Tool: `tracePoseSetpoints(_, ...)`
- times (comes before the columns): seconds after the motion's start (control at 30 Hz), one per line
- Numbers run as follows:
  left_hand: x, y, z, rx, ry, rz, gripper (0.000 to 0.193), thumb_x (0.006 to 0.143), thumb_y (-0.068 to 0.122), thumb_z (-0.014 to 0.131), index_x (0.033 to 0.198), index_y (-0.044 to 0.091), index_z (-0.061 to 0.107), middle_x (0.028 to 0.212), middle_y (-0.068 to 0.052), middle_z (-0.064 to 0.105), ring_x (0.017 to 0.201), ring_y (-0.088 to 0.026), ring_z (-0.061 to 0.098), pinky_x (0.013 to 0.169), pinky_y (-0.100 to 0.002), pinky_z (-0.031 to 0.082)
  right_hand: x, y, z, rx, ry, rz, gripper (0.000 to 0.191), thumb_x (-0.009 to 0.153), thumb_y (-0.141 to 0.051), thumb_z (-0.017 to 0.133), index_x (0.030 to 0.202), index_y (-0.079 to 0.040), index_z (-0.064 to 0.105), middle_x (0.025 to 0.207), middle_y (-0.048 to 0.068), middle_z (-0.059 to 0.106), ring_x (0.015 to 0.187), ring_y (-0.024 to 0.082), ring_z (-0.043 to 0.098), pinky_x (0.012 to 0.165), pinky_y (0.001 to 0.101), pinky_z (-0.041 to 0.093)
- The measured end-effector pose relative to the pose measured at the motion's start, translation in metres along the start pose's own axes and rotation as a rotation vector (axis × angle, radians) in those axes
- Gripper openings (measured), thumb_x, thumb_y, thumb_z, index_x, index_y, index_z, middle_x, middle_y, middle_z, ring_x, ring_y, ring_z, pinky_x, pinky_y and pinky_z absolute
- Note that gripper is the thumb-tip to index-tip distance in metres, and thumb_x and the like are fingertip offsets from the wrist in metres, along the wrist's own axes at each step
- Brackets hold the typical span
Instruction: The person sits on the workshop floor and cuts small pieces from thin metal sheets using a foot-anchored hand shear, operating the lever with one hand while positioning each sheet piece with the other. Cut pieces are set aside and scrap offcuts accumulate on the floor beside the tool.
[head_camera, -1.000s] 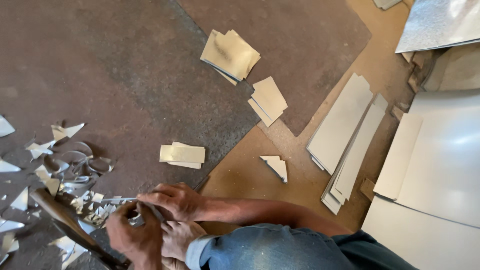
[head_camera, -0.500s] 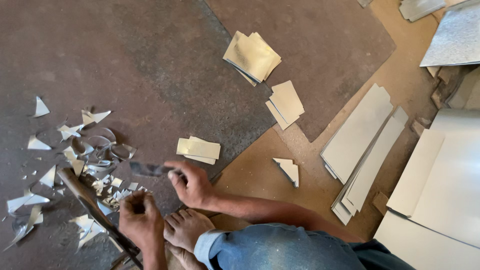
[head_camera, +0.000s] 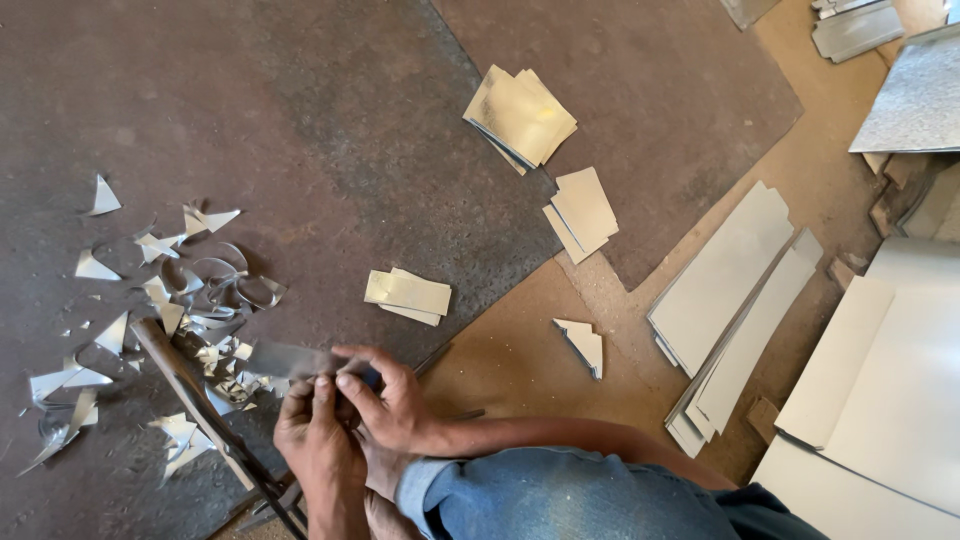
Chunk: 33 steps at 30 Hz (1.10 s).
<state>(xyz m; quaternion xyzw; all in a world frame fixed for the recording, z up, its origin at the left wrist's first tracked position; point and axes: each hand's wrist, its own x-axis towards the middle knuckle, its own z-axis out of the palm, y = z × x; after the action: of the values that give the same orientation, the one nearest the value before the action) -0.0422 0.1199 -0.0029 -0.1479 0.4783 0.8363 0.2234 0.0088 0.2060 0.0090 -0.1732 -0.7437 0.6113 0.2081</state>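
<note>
Change since half a second ago: the right hand (head_camera: 395, 400), which was stretched out holding the small flat grey sheet-metal strip (head_camera: 285, 358) alone, is pulled back, and the left hand (head_camera: 318, 440) has come up to meet it. Both hands are now closed on the strip's near end, thumbs and fingertips pinching it; the far end sticks out left over the scrap. My read: it's being gripped or lined up two-handed, not set down.

The strip sits just above the long dark metal shear bar (head_camera: 195, 400), which runs diagonally across the floor.

Materials: thin galvanised sheet throughout, dull silver with sharp edges. Scattered triangular and curled offcuts (head_camera: 190, 290) lie left of the hands. A small stack of cut rectangles (head_camera: 408, 296) is just beyond them. Larger squarish stacks (head_camera: 520, 115) lie further out on the rusty brown steel floor plate (head_camera: 330, 130). Long pale strips (head_camera: 730, 290) rest on the brown board (head_camera: 510, 360), right.
</note>
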Motion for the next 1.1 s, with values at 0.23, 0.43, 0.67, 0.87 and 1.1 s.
tracePoseSetpoints(0.23,0.006,0.034,-0.032,0.629,-0.256,-0.122,0.008,0.096,-0.001,0.063,0.100,-0.004,0.069,0.099,-0.018,0.073,0.086,-0.023,0.069,0.080,-0.037,0.061,0.024,-0.018,-0.025,0.013,-0.010,-0.044,0.066,0.104,-0.051,0.052,0.151,-0.006,0.047,0.121,0.016,0.062,0.107,0.024,0.065,0.091,0.0404,0.062)
tracePoseSetpoints(0.43,-0.012,0.037,-0.012,1.171,-0.322,-0.236,0.022,0.096,0.021,0.069,0.106,0.003,0.077,0.097,-0.017,0.082,0.081,-0.023,0.078,0.077,-0.039,0.064,0.045,-0.023,-0.031,0.647,-0.326,0.276,0.047,0.108,-0.043,0.061,0.136,-0.005,0.061,0.086,0.009,0.068,0.077,0.019,0.068,0.090,0.0413,0.063)
tracePoseSetpoints(0.67,-0.051,0.042,0.006,1.543,-0.267,0.166,0.079,0.075,0.042,0.083,0.142,0.008,0.059,0.109,-0.012,0.073,0.087,-0.024,0.075,0.072,-0.038,0.063,0.038,-0.005,-0.019,0.753,-0.005,0.315,0.036,0.110,-0.037,0.061,0.112,-0.001,0.064,0.077,0.003,0.058,0.067,0.012,0.060,0.063,0.0351,0.058)
tracePoseSetpoints(0.87,-0.052,0.047,-0.004,1.688,-0.287,0.332,0.067,0.085,0.042,0.077,0.137,0.003,0.059,0.105,-0.013,0.072,0.087,-0.026,0.075,0.069,-0.037,0.063,0.041,-0.025,-0.014,0.858,-0.033,0.327,0.028,0.104,-0.030,0.065,0.114,-0.003,0.064,0.083,0.006,0.064,0.074,0.017,0.067,0.072,0.0406,0.062)
tracePoseSetpoints(1.1,-0.050,0.098,-0.032,1.640,-0.350,0.699,0.049,0.082,0.035,0.075,0.121,0.005,0.066,0.099,-0.009,0.072,0.089,-0.028,0.071,0.070,-0.040,0.058,0.056,-0.064,-0.040,0.038,-0.491,0.303,0.060,0.094,-0.003,0.071,0.149,-0.008,0.048,0.115,0.012,0.071,0.103,0.017,0.069,0.090,0.0321,0.060)
